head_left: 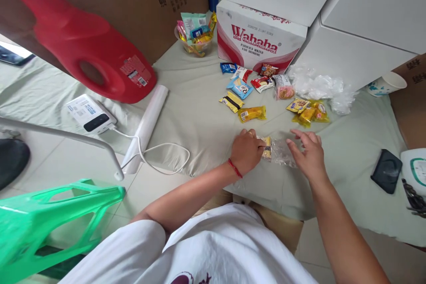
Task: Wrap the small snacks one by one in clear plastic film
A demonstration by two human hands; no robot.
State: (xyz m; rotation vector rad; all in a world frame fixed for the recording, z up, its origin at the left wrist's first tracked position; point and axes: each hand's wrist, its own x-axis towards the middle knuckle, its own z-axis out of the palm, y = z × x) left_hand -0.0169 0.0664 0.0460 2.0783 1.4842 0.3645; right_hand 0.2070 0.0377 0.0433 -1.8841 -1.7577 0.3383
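- Far to your left a red jug (83, 53) leans on a big brown carton, and a green plastic stool (49, 213) fills the near corner.
- Beside the jug, a white power bank (91, 113) lies on the pale cloth (199, 111), its cable looping past a white roll (146, 126).
- Your left hand (246, 151), with a red string at the wrist, rests on the cloth with its fingers curled shut, pinching a small snack (266, 147) at the mouth of a clear plastic bag (282, 153).
- The bag lies flat on the cloth between your hands, the snack at its left end.
- Your right hand (308, 153) sits on the bag's right side, fingers spread loosely and touching the plastic; you grip nothing firmly there.
- Beyond your hands lie scattered snack packets (252, 113), behind them a red-and-white water box (259, 40).
- At your right lies a dark phone (386, 171).
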